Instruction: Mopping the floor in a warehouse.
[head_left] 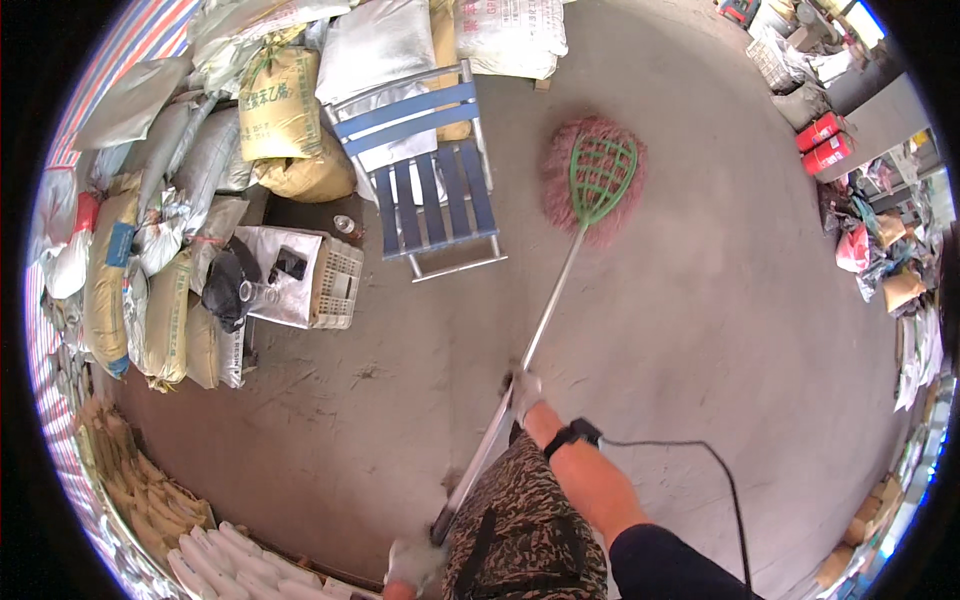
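1. Mop (553, 303): metal pole (481, 456), green lattice frame (603, 180), pink fringe (562, 150), blurred; its head lies over the grey floor (700, 340), right of the blue-slatted chair (428, 190).
2. Right hand (525, 390): gloved; we see it closed around the pole, partway along.
3. Left hand (412, 561): gloved, at the pole's near end; we cannot tell how far its fingers close or whether they grip.
4. Also listed by us: one pale crate (338, 283); stacked sacks (280, 100).
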